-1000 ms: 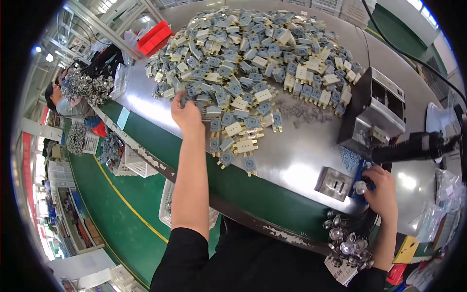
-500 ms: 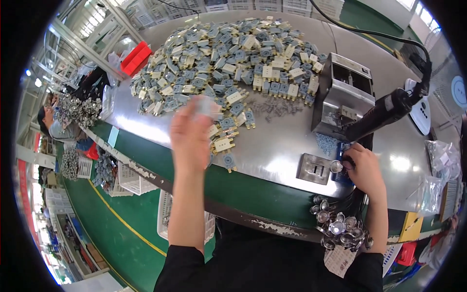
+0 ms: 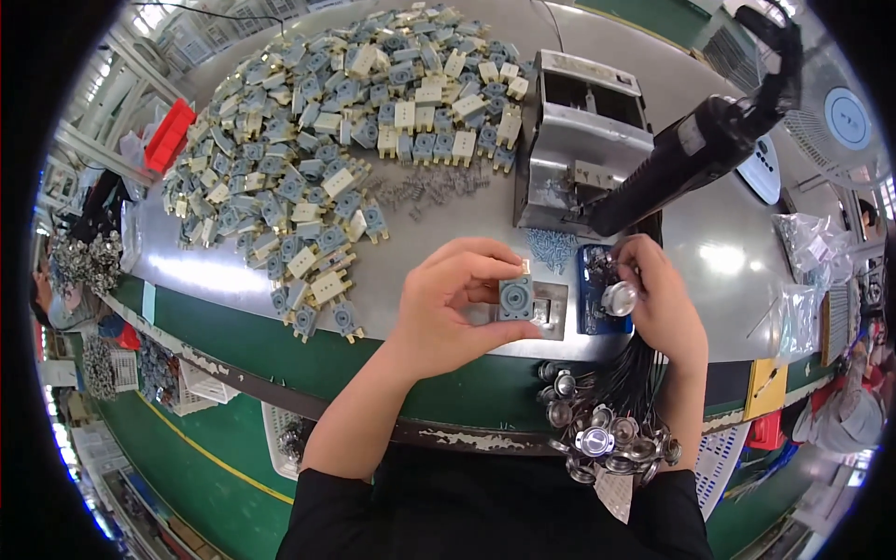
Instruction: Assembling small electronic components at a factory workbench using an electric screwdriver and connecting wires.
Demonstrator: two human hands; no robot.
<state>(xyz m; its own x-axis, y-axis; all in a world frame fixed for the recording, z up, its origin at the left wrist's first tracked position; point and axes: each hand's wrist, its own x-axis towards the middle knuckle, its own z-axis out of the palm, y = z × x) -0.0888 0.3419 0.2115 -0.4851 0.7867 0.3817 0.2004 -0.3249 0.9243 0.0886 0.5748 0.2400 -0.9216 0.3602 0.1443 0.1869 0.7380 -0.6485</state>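
My left hand (image 3: pixel 457 303) is closed, with thumb and fingers pinching a grey plastic block (image 3: pixel 516 299) with brass terminals. The block's face has a round recess, and it hangs beside a small metal fixture (image 3: pixel 554 312). My right hand (image 3: pixel 663 299) curls over the right side of a blue tray (image 3: pixel 590 322), which contains small dark pieces. A round, shiny metal cap (image 3: pixel 619 299) sits in its fingers; the fingertips are partly hidden. Below, on the table edge, lies a bundle of similar metal caps (image 3: pixel 597 439) with black wires (image 3: pixel 630 373).
A large pile of grey-and-cream blocks (image 3: pixel 317 140) covers the left table. Small springs (image 3: pixel 429 187) lie beside it. A metal screw feeder (image 3: pixel 588 140), a black electric screwdriver (image 3: pixel 663 168) and bluish screws (image 3: pixel 551 248) stand ahead. Plastic bags (image 3: pixel 812 247) and a red bin (image 3: pixel 171 135) flank the table.
My left hand has moved right from the block pile to the metal fixture, bringing a block. My right hand stays by the blue tray, the cap now over its right side. The view has shifted right.
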